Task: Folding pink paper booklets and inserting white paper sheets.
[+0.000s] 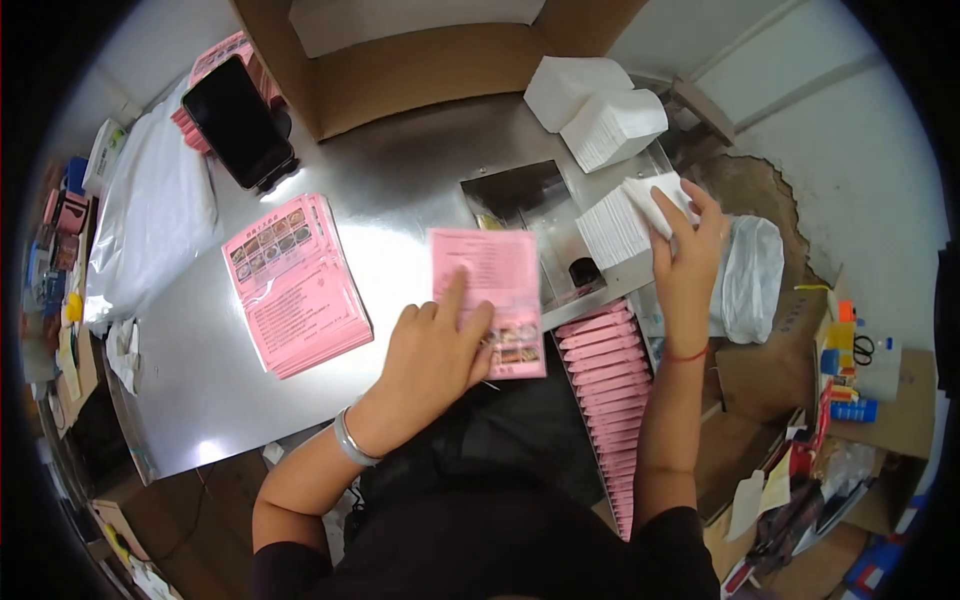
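Note:
My left hand (430, 350) holds a flat pink printed packet (500, 260) over the near edge of the metal table, index finger across its face and thumb by its right edge. The packet is slightly blurred. To the right, my right hand (690, 240) pinches folded white napkins (660, 203) at the end of a napkin stack (612, 232). More napkin stacks (615, 130) lie behind it. Left of my left hand is a pile of similar pink packets (300, 300). Between my forearms, a long row of pink packets (605, 390) sits in a narrow metal tray.
A phone (238, 125) stands tilted at the back left, beside clear plastic bags (160, 230) and more pink packets (222, 60). An open cardboard box (430, 75) stands at the back. A white plastic bag (752, 280) and a cluttered carton (870, 410) are on the right.

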A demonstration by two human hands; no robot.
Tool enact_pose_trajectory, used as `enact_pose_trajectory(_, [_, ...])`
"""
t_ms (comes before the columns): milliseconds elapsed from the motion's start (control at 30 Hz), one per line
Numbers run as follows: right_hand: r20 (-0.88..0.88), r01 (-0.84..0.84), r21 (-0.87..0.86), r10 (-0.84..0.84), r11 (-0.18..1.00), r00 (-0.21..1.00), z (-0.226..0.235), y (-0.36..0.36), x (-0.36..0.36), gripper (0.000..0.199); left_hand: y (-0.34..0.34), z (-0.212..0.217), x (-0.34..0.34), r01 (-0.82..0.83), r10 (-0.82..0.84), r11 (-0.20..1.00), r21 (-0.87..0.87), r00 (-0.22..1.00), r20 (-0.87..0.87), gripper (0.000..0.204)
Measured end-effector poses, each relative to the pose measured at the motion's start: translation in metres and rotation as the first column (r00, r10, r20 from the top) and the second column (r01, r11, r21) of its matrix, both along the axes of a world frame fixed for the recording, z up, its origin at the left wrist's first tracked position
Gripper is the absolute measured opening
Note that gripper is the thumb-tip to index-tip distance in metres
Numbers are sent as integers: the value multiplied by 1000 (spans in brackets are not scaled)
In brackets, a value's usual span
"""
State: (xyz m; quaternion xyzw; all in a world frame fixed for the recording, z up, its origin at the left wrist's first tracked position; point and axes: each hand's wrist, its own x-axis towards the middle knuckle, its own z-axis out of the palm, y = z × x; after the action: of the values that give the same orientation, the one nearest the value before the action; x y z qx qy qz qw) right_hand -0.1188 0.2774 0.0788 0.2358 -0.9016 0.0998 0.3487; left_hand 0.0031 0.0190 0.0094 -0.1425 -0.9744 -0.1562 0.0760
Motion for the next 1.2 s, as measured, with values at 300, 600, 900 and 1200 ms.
enact_pose_trajectory(300, [355,-350,210,262,913,897,-76,-88,56,19,5,5,-17,115,-141,874,473,990,19,70])
enact_pose_trajectory(600, [198,-99,-284,159,954,967,-30,-61,27,18,-73,4,11,-497,582,782,376,799,-155,49])
enact_pose_trajectory(900, [127,114,-96,-102,989,987,-32,-21,7,22,-65,1,-1,-284,364,872,399,921,-139,19])
enact_pose_trajectory(1200, [218,-258,-211,302,943,928,-33,-43,55,35,5,-5,10,3,-9,985,171,999,35,48])
